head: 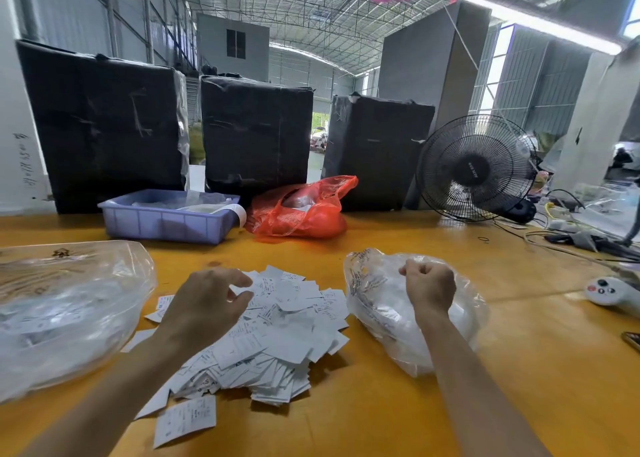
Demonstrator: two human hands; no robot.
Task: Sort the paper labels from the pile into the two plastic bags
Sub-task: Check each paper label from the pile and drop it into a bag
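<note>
Paper labels (pixel 277 325): heaped between two plastic bags
Left hand (pixel 204 304): fingers loosely curled over pile; holding nothing
Right hand (pixel 429 287): fisted over right bag (pixel 377 304); grip unclear

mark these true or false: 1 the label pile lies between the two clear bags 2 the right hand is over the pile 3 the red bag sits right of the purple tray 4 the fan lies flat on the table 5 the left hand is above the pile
1. True: the paper label pile lies between the left clear bag and the right clear bag.
2. False: the right hand is at the right clear bag.
3. True: the red bag sits right of the purple tray.
4. False: the fan stands upright.
5. True: the left hand is above the pile.
</note>
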